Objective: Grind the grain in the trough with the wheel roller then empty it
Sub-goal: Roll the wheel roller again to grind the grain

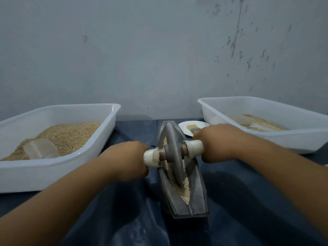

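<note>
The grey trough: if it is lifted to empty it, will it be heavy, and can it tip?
The trough looks thick-walled and solid, so probably heavy and stiff. Its narrow boat shape may rock sideways. The loose grain would likely slide toward whichever end drops.

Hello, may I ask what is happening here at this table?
A person is grinding grain. The left hand and right hand each grip one white handle of the wheel roller, which stands in the narrow grey trough on crushed grain. The left tub holds whole grain and a scoop; the right tub holds a little ground material.
</note>
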